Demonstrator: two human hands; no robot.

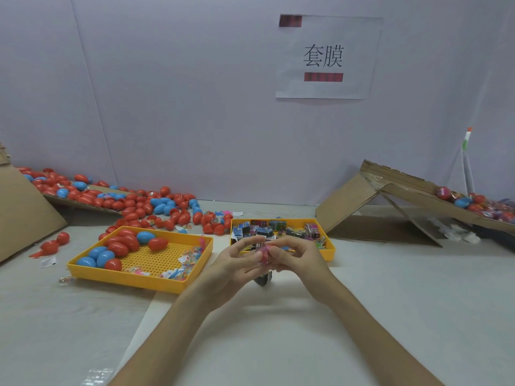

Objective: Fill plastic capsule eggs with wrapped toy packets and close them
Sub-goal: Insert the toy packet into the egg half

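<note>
A small pink item (265,253), probably a capsule egg taking a packet though too hidden to be sure, is held above the table's middle. The left hand (237,263) and right hand (295,256) both pinch it with curled fingers, likely to press it together. A dark packet (263,279) sits just beneath. The packet tray (330,247) and egg tray (133,278) lie close behind, within reach.

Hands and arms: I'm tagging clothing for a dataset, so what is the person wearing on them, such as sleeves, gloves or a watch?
Nothing that shows. The left hand and right hand are ungloved, with no ring visible. The left forearm and right forearm are bare down to the bottom edge of the head view: no sleeve, cuff, watch or bracelet appears.
</note>
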